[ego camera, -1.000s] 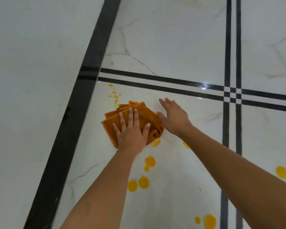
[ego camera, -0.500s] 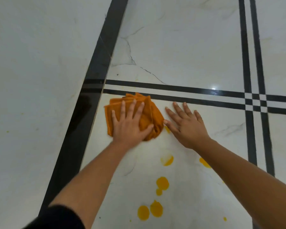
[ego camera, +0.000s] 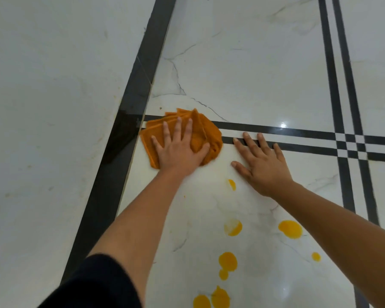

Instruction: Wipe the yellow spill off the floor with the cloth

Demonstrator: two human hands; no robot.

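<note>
Floor [ego camera: 242, 70] is spotted; cloth [ego camera: 213, 134], pressed under the flat, wide left grip [ego camera: 180, 154], should be drawn firmly across spill [ego camera: 228, 261].

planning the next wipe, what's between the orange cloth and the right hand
In the head view, only bare white floor tile crossed by a thin black stripe lies between the orange cloth and the right hand.

left hand [ego camera: 180, 152]: flat, palm down, fingers spread wide, arm stretched out straight | right hand [ego camera: 261, 166]: flat, palm down, fingers spread, thumb out to the side, arm stretched out straight
</note>
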